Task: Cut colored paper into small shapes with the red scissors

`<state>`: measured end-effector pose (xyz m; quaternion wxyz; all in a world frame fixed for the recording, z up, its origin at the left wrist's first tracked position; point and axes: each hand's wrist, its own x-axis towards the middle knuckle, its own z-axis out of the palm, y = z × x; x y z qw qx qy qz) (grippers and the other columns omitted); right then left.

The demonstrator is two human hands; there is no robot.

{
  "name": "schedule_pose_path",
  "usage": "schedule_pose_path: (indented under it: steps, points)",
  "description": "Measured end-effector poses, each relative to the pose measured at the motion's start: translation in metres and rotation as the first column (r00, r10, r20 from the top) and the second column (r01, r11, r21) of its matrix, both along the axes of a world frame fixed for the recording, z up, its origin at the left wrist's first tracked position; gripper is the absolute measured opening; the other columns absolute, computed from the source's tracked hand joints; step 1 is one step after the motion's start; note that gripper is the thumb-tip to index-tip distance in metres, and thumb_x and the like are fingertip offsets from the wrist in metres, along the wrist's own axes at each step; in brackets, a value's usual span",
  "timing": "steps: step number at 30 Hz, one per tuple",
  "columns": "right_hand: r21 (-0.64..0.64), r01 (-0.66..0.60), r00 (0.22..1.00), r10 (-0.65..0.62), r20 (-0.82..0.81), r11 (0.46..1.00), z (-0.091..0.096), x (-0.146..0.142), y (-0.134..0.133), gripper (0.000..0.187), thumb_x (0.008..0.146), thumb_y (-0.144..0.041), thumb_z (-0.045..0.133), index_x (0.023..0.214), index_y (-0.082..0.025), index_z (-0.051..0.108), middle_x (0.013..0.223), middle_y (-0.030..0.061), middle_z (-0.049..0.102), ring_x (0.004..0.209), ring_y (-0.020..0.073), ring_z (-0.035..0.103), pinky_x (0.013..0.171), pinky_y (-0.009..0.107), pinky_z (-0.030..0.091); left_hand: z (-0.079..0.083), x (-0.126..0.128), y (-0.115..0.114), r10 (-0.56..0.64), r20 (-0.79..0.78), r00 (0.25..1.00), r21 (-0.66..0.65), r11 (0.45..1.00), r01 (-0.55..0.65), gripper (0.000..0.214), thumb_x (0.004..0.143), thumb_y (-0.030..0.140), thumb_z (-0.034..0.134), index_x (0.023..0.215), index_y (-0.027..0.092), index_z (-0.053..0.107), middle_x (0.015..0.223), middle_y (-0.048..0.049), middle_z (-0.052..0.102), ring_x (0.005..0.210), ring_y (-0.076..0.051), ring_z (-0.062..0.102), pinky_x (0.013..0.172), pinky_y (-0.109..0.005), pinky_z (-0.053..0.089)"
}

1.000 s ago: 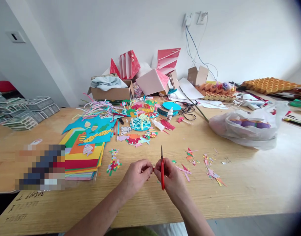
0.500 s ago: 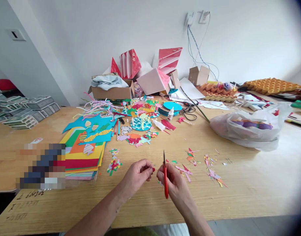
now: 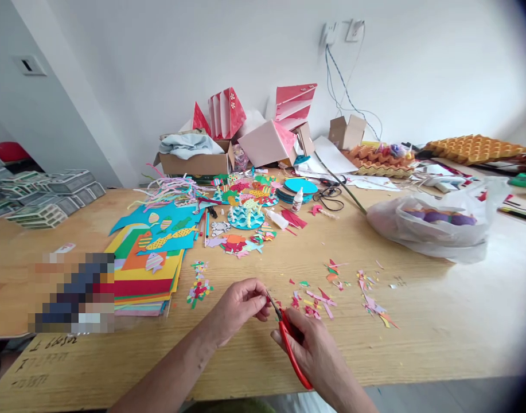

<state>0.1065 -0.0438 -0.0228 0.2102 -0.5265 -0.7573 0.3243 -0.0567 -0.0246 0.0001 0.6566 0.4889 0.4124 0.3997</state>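
Pinched between the thumb and fingers of my left hand point(image 3: 245, 303) is a tiny red piece of paper, mostly hidden by the fingertips. My right hand point(image 3: 316, 347) is closed on the scissors point(image 3: 293, 357), which have red handles and dark metal blades. Their blades slant up and left, with the tips right at my left fingertips. Under and beyond my right hand lie pink and red paper scraps point(image 3: 312, 310). More paper offcuts point(image 3: 373, 304) are scattered to the right. A small heap of cut paper bits point(image 3: 199, 291) lies left of my left hand.
Colored paper sheets point(image 3: 146, 285) with paper fish are stacked at left. Farther back are a decorated blue disc point(image 3: 245, 217), blue discs point(image 3: 300, 186), a glue bottle point(image 3: 297, 199) and a cardboard box point(image 3: 194, 164). A plastic bag point(image 3: 430, 241) sits at right, egg trays point(image 3: 473, 148) behind it.
The scissors have swung from upright to slanting left, and their tips now meet my left fingertips. My right hand has turned and moved slightly right and down. My left hand stays nearly still.
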Motion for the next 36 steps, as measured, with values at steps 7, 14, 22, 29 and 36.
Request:
schedule_pose_path:
  steps: [7, 14, 22, 29, 36]
  points:
    - [0.113, 0.003, 1.000, -0.007, 0.028, 0.994, -0.014, 0.004, 0.000, 0.031, 0.075, -0.036, 0.048, 0.053, -0.020, 0.033, 0.048, -0.0063, 0.035, 0.044, 0.0081, 0.031, 0.044, 0.019, 0.023, 0.002, 0.001, 0.000, -0.002, -0.017, 1.000, -0.006, 1.000, 0.002, 0.019, 0.068, 0.031, 0.057, 0.072, 0.012, 0.055, 0.064, -0.0008, 0.056, 0.061, -0.011, 0.052, 0.060, -0.025, 0.043]
    - [0.098, 0.021, 0.983, -0.038, 0.180, 0.995, -0.011, 0.004, 0.006, 0.029, 0.079, -0.039, 0.041, 0.057, -0.020, 0.042, 0.051, 0.0000, 0.051, 0.046, 0.0123, 0.044, 0.045, 0.021, 0.027, -0.007, -0.018, 0.006, 0.038, -0.278, 0.960, 0.136, 0.991, 0.000, 0.014, 0.073, 0.028, 0.047, 0.070, 0.015, 0.051, 0.060, 0.0030, 0.048, 0.054, -0.009, 0.046, 0.054, -0.021, 0.038]
    - [0.005, 0.044, 0.850, -0.040, 0.526, 0.999, 0.002, 0.008, 0.011, 0.028, 0.078, -0.041, 0.041, 0.066, -0.020, 0.055, 0.065, 0.0090, 0.065, 0.059, 0.0223, 0.059, 0.046, 0.025, 0.026, -0.015, -0.069, 0.013, 0.324, -0.890, 0.322, 0.412, 0.874, 0.259, 0.018, 0.073, 0.010, 0.038, 0.064, 0.017, 0.052, 0.069, -0.0007, 0.055, 0.067, -0.013, 0.050, 0.061, -0.023, 0.036]
    - [-0.005, 0.090, 0.749, -0.065, 0.660, 0.996, 0.009, 0.010, 0.011, 0.021, 0.079, -0.033, 0.041, 0.073, -0.021, 0.057, 0.076, 0.0103, 0.068, 0.068, 0.0281, 0.063, 0.044, 0.026, 0.025, -0.018, -0.081, 0.011, 0.370, -0.895, 0.249, 0.436, 0.844, 0.312, 0.023, 0.076, 0.008, 0.036, 0.071, 0.016, 0.056, 0.079, -0.0055, 0.054, 0.080, -0.019, 0.050, 0.075, -0.032, 0.039]
    - [0.112, -0.012, 0.741, -0.066, 0.668, 0.994, 0.019, 0.006, 0.004, 0.017, 0.077, -0.028, 0.046, 0.073, -0.019, 0.059, 0.071, 0.0096, 0.068, 0.065, 0.0249, 0.064, 0.046, 0.025, 0.029, -0.018, -0.014, -0.011, 0.327, -0.819, 0.471, 0.569, 0.568, 0.595, 0.049, 0.076, 0.004, 0.037, 0.121, 0.023, 0.039, 0.124, -0.0068, 0.043, 0.116, -0.021, 0.033, 0.095, -0.037, 0.031]
